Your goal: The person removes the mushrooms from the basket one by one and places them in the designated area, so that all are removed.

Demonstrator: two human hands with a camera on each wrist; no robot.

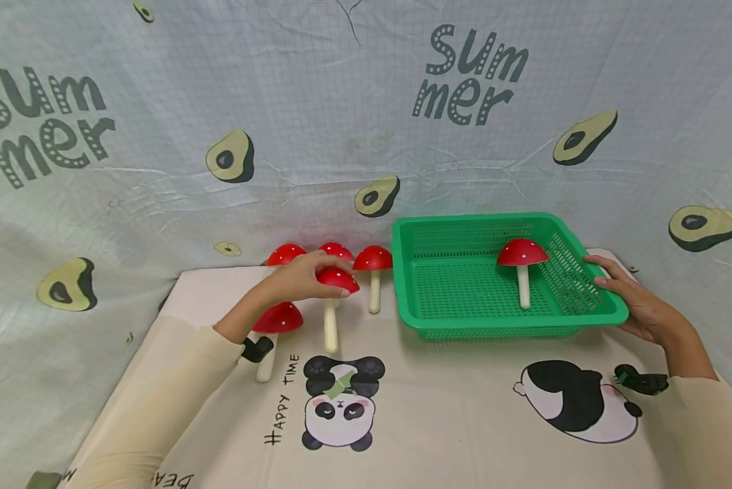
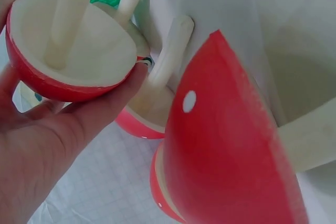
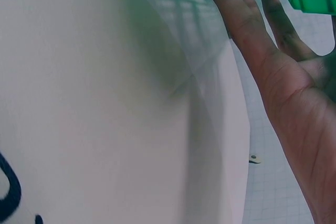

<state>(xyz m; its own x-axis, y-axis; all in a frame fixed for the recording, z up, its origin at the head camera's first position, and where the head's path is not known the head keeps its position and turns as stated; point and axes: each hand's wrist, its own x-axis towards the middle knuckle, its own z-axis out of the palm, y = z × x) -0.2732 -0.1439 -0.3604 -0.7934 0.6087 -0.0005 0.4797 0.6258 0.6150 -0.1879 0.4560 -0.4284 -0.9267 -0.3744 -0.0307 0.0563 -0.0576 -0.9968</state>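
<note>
Looks like a home play corner or a makeshift staged setup, not a workshop or kitchen. Backdrop: a wrinkled printed cloth point(image 1: 341, 122) hung as a wall, gridded, with avocado motifs and the word "Summer" repeated. Surface: a cream cartoon mat point(image 1: 439, 407) with pandas and "Happy Time" lettering. On it, toy mushrooms point(image 1: 373, 261) with red spotted caps and a green plastic basket point(image 1: 415, 234). No furniture, appliances or tools visible; everything is cloth, plastic and toys.
</note>
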